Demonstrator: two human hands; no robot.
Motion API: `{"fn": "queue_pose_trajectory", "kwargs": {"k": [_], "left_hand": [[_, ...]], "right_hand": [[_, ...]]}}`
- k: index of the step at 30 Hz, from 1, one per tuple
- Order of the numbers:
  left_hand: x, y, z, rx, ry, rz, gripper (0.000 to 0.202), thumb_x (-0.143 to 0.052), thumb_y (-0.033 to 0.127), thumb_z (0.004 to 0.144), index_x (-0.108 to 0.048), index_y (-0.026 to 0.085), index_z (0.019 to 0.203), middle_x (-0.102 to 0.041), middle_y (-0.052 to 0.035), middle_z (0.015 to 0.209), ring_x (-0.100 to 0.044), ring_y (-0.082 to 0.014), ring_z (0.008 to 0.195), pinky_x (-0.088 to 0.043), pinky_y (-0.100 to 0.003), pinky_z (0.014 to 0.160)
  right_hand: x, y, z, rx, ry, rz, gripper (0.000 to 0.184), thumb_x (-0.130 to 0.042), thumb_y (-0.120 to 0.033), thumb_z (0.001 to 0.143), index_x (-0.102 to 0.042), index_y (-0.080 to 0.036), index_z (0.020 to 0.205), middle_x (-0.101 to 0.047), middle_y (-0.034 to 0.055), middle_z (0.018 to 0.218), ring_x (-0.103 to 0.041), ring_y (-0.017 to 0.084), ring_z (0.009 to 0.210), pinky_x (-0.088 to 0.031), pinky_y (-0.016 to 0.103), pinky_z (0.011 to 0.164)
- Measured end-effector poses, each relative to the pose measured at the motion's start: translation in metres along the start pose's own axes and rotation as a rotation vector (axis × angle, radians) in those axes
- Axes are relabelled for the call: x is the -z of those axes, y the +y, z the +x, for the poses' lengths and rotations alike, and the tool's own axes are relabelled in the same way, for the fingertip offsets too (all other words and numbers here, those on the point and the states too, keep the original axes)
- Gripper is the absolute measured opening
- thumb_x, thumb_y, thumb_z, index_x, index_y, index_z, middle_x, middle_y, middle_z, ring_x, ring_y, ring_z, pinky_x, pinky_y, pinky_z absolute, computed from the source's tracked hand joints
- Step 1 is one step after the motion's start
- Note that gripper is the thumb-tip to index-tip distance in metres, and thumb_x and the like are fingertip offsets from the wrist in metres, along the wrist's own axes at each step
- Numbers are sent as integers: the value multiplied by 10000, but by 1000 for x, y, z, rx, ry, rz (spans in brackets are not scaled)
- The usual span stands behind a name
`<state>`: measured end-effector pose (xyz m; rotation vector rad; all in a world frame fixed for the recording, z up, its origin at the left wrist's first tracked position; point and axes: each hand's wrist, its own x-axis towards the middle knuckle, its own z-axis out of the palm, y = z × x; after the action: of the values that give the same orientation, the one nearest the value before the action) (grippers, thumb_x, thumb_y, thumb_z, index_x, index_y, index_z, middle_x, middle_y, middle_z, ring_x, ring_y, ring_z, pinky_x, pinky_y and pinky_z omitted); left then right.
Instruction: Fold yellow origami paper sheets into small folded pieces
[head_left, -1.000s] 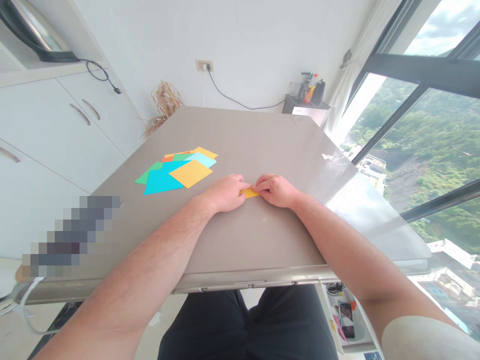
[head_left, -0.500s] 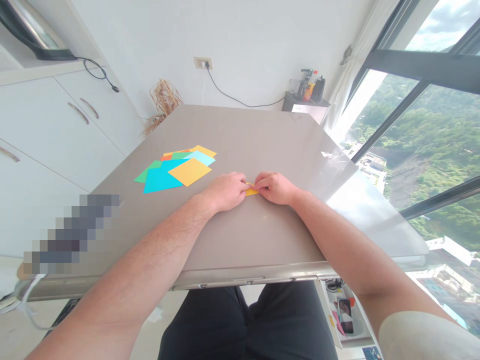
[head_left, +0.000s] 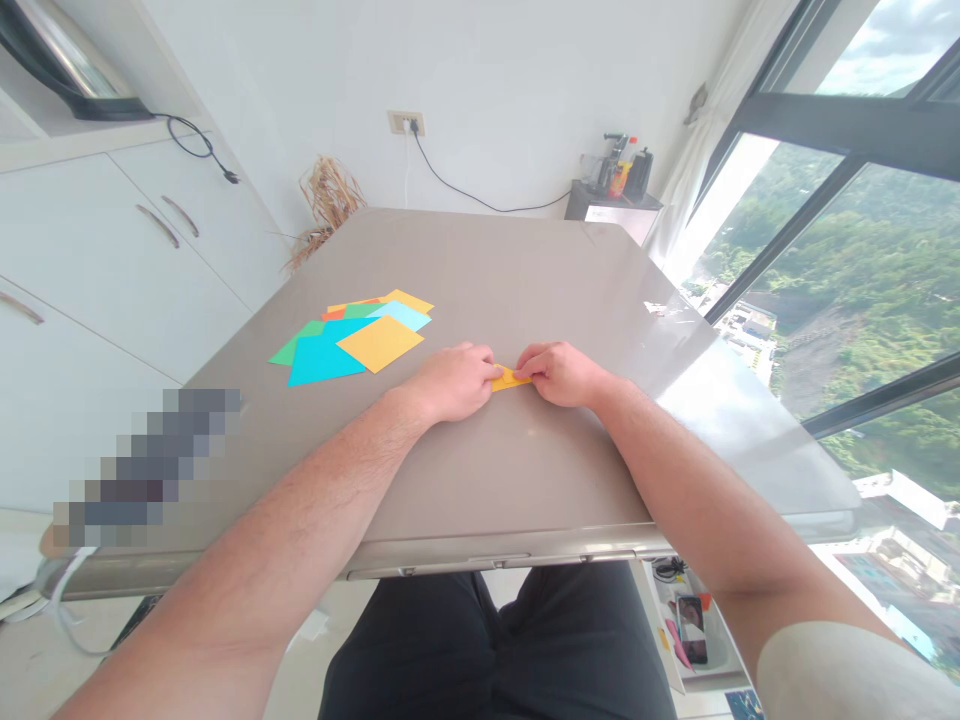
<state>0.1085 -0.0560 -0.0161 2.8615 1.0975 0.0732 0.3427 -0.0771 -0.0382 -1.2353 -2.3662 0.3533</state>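
A small folded piece of yellow paper point(head_left: 511, 381) lies on the table in front of me, flat between my two hands. My left hand point(head_left: 459, 383) grips its left end, fingers curled and thumb pressing on it. At the other end, my right hand point(head_left: 561, 374) pinches the paper with thumb and forefinger. Both ends of the paper are partly hidden under the fingers. To the left of my hands lies a spread of coloured paper sheets, with a yellow sheet point(head_left: 380, 345) on top of a blue sheet point(head_left: 326, 354).
The grey-brown table point(head_left: 510, 270) reaches from my lap toward the wall. A blurred-out object point(head_left: 150, 465) rests at its left edge. An open drawer point(head_left: 686, 625) with small items sits below at right. Beyond the right side are windows point(head_left: 817, 240).
My right hand has slid slightly to the right along the folded yellow paper, so more of the paper shows. The left hand stays about where it was.
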Motion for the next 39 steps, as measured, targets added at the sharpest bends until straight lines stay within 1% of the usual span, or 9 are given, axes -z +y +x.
{"fn": "queue_pose_trajectory", "kwargs": {"k": [8,14,16,18,20,23,27,32,39], "left_hand": [[3,0,0,12,-26,-37,459,-375,263,973,-725,339,1260,-659,-20,1284,-580,-246,1146,-471,-365,888],[1,-1,0,-3,-25,-38,457,-371,254,968,-732,339,1235,-655,-23,1285,-580,-251,1147,-471,-376,888],[1,-2,0,-7,-18,-48,450,-374,252,969,-736,343,1220,-656,-21,1273,-583,-248,1141,-470,-375,889],[1,-2,0,-4,-10,-60,439,-383,251,970,-738,342,1210,-662,-18,1261,-584,-242,1139,-466,-370,909],[0,-2,0,2,-6,-72,429,-392,251,973,-737,344,1210,-664,-12,1260,-580,-236,1147,-459,-364,940],[-1,-3,0,3,-4,-77,418,-404,253,973,-738,349,1204,-664,-6,1264,-575,-233,1161,-455,-360,953],[0,-2,0,10,-8,-63,417,-411,243,961,-743,326,1200,-661,-18,1268,-579,-240,1160,-463,-362,923],[-1,1,1,19,5,-56,436,-401,233,954,-722,302,1242,-670,-36,1237,-588,-254,1135,-471,-376,900],[-5,6,1,34,68,-22,394,-400,221,965,-697,270,1219,-684,-52,1188,-597,-249,1092,-472,-377,922]], "right_hand": [[9,4,-2,8,-25,-17,455,-468,32,710,-824,-228,826,-789,28,1043,-698,169,835,-526,281,761],[11,-1,-2,-49,-26,-32,376,-500,24,698,-791,-208,752,-794,30,987,-690,182,833,-506,275,751],[8,-7,-2,-62,6,-64,377,-509,-4,746,-805,-202,869,-777,41,947,-668,179,797,-478,279,725],[4,-11,0,-55,9,-103,395,-520,-64,817,-804,-220,1042,-755,50,990,-639,166,750,-449,283,708],[2,-14,1,-40,-29,-142,371,-528,-132,870,-804,-253,1087,-732,52,1056,-596,141,686,-422,286,690],[5,-13,1,-34,-78,-157,297,-549,-163,865,-825,-248,934,-723,41,1044,-532,114,608,-393,291,660],[10,-10,-1,-39,-94,-120,256,-564,-116,802,-795,-218,763,-745,31,1007,-507,114,595,-382,293,633],[9,-15,-1,-89,-61,-132,250,-548,-124,812,-769,-203,729,-750,37,965,-480,112,565,-365,297,597],[7,-14,1,-88,-71,-150,238,-557,-124,811,-732,-205,671,-736,39,935,-492,114,579,-364,295,609]]}}
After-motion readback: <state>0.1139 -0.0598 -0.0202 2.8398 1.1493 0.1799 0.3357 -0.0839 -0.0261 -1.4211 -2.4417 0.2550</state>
